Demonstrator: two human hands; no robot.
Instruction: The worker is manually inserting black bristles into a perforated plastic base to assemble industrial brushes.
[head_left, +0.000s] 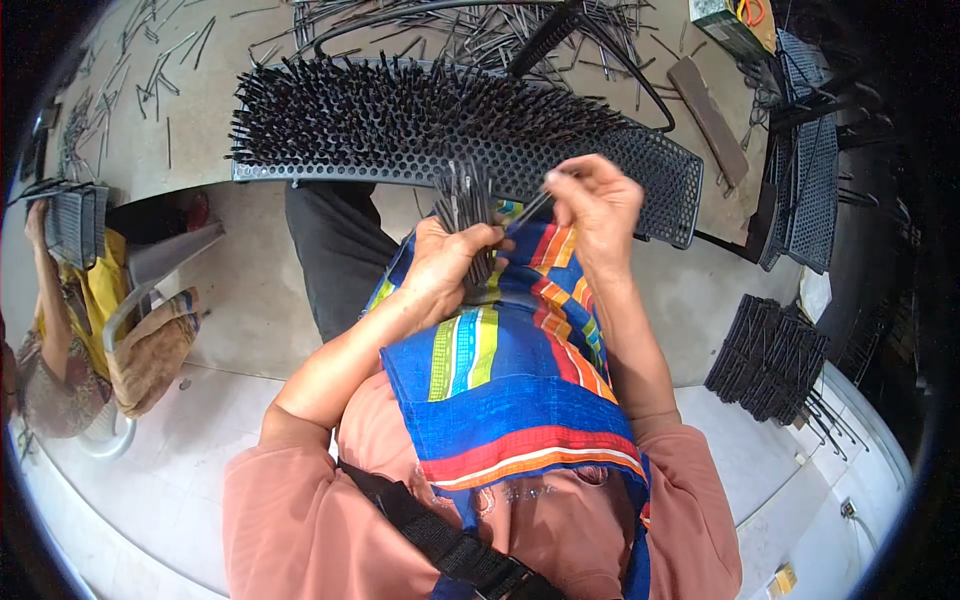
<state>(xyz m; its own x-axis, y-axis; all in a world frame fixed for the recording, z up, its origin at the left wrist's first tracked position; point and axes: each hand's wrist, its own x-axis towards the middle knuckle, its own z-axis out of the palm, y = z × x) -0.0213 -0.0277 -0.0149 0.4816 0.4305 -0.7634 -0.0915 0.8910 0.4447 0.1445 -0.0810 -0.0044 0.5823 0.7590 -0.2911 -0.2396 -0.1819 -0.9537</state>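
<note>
In the head view, the left hand [445,258] is wrapped around a bundle of thin dark rods [465,195], their ends sticking up above its thumb and out below the fist. The right hand [600,200], to the right of it and a little higher, pinches a thin rod [533,210] between thumb and fingers; the rod slants down toward the left hand, and whether it touches the bundle I cannot tell.

Just beyond both hands stretches a long dark tray [665,190] full of round holes. Upright rods [380,110] with dark tips crowd it ahead of the left hand and farther left, while its near strip and the end beside the right hand show bare holes. Beneath the hands, a striped blue apron [510,395] covers the lap.

Farther ahead, loose rods [605,30] lie scattered on a table [200,115]. Ahead and to the right of the right hand are a flat brown strip [708,122] and, beyond it, a green box [738,28]. Well off to the right of the hands stands another holed rack [808,160], with a stack of dark pieces [765,360] nearer the body. Well left of the left hand, a co-worker's hand [38,225] is at a smaller rack [75,228]; its grip is unclear.
</note>
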